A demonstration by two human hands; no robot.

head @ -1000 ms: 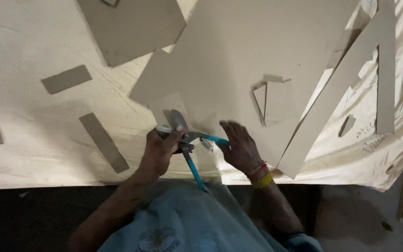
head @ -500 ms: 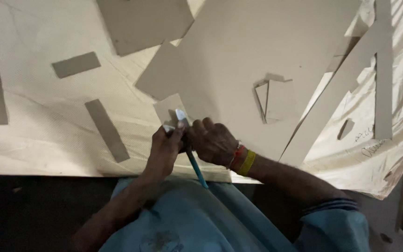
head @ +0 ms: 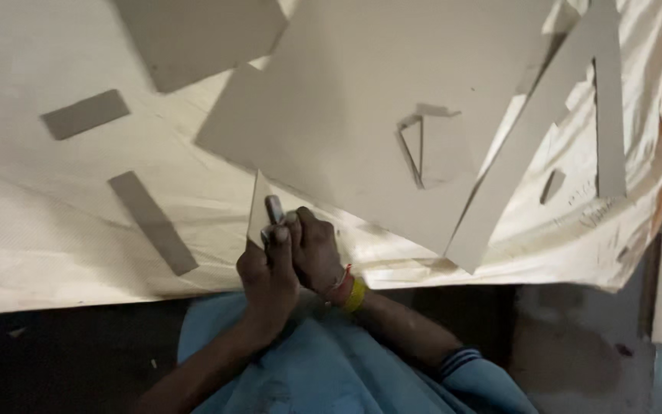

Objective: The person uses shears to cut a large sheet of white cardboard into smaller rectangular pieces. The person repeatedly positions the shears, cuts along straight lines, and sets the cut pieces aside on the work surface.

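Cardboard piece [head: 259, 208] — a small pale offcut — stands tilted up on edge at the near rim of the surface [head: 55, 253], just above the two hands. The left hand [head: 268, 284] is closed in a fist below it, fingers wrapped around a slim metal tool [head: 273, 208] whose grey tip pokes up beside the offcut; what kind of tool it is cannot be told from here. The right hand [head: 317, 253] presses against the left from the side, its fingers curled over the same spot, so both grips are clamped together, the left on the tool; whether the right hand itself holds the tool or the cardboard is hidden by the fingers. A yellow band and a red thread [head: 350, 290] sit on the right wrist.

Just beyond the hands lies a large cardboard sheet [head: 362, 100] with a triangular flap [head: 430, 149] cut and partly lifted in it. A long cardboard strip [head: 530, 138] runs diagonally across the sheet's right side, and another strip [head: 608, 107] lies upright near the right edge. To the left, two short grey rectangles [head: 84, 113] and [head: 152, 222] lie flat and well apart, with a bigger grey sheet [head: 208, 38] at the top. All of it rests on pale cloth-like covering. Blue clothing [head: 323, 368] fills the lower middle — the person's lap and sleeve
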